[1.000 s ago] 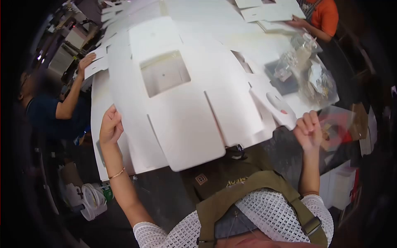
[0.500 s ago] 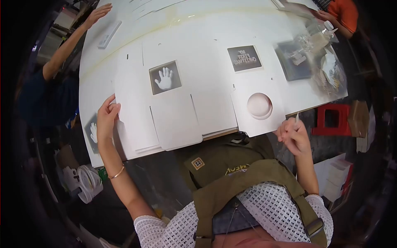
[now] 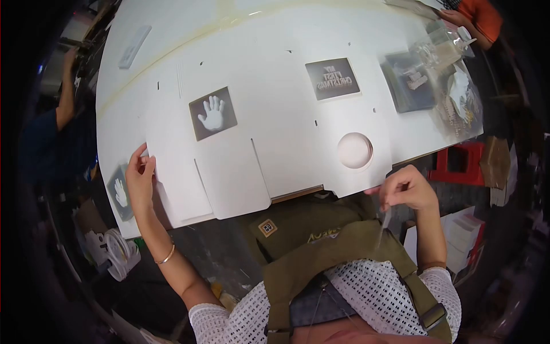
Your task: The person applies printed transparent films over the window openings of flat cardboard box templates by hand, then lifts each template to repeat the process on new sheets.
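Observation:
A large unfolded white card blank (image 3: 286,143) lies across the table, its front flaps over the near edge. One square area shows a dark panel with a white hand shape (image 3: 212,113); another shows a dark panel with mirrored "MY FIRST CHRISTMAS" lettering (image 3: 333,79). At the right is a round recess (image 3: 355,151). My left hand (image 3: 141,180) pinches the blank's left edge between thumb and fingers. Near the front right corner, my right hand (image 3: 408,190) is closed on a thin pale stick (image 3: 384,226), blurred and pointing down; its kind is unclear.
A second hand-shape panel (image 3: 119,192) lies left of my left hand. Clear plastic bags (image 3: 458,103), a dark square pack (image 3: 408,83) and a bottle (image 3: 450,46) stand at right. Below is a red stool (image 3: 458,166). Co-workers' arms (image 3: 66,94) show at far left and top right.
The blank has shifted slightly left in view, along with my left hand. My right hand has turned, so the pale stick now points down instead of up. The co-worker's arm at left has drawn back.

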Action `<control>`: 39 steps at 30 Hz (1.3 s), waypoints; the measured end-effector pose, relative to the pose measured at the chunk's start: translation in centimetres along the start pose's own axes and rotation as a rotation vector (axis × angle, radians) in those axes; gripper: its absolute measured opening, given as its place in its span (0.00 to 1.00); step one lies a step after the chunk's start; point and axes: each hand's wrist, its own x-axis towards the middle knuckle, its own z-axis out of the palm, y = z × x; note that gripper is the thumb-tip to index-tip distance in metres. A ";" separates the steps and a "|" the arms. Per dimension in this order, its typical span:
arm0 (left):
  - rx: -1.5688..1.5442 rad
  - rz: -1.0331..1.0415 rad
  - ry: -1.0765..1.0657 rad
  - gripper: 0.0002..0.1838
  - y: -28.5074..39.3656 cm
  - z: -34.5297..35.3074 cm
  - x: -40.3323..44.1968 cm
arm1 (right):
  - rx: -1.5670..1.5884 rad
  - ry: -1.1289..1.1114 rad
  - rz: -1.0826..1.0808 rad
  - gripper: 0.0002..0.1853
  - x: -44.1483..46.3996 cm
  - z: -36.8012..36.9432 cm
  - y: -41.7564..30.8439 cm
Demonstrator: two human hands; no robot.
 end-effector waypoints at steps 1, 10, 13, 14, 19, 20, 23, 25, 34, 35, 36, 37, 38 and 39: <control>0.024 -0.005 0.007 0.18 -0.3 -0.1 0.2 | -0.001 0.007 -0.006 0.04 0.3 0.1 -0.1; 0.098 -0.032 -0.008 0.19 -0.5 -0.2 0.0 | 0.056 0.050 0.161 0.06 0.8 -0.4 -1.6; 0.199 0.011 0.051 0.18 -0.3 0.3 -0.3 | -0.062 0.140 0.061 0.07 0.1 -2.7 -3.6; 0.266 0.044 0.047 0.18 -0.1 0.3 -0.4 | -0.063 0.193 -0.055 0.04 0.1 -3.9 -3.9; 0.399 0.078 0.060 0.17 0.1 0.3 -0.3 | -0.114 0.595 -0.140 0.07 4.7 -5.0 -7.5; 0.410 0.073 0.059 0.17 0.3 0.4 -0.3 | -0.129 0.631 -0.193 0.07 6.2 -4.9 -7.7; 0.499 0.103 0.075 0.18 1.7 1.1 -0.7 | -0.167 0.567 -0.253 0.06 10.6 -4.6 -7.9; 0.680 0.249 0.247 0.20 5.3 3.2 -1.3 | -0.168 0.524 -0.232 0.06 12.3 -4.7 -7.5; 0.459 0.904 -0.568 0.19 15.6 15.3 -3.7 | -0.294 0.477 -0.185 0.06 14.5 -4.8 -6.6; 0.455 0.899 -0.574 0.19 15.7 16.3 -3.6 | -0.307 0.473 -0.198 0.06 14.6 -4.9 -6.6; 0.453 0.997 -0.589 0.19 15.7 17.2 -3.7 | -0.307 0.475 -0.190 0.06 14.6 -4.8 -6.7; 0.451 1.097 -0.603 0.18 15.6 17.9 -3.7 | -0.318 0.483 -0.181 0.06 14.8 -4.6 -6.8; 0.474 1.166 -0.579 0.18 15.5 18.5 -3.7 | -0.329 0.490 -0.173 0.06 14.8 -4.6 -6.9; 0.471 1.163 -0.584 0.18 15.6 18.7 -3.7 | -0.328 0.492 -0.167 0.06 14.9 -4.6 -6.9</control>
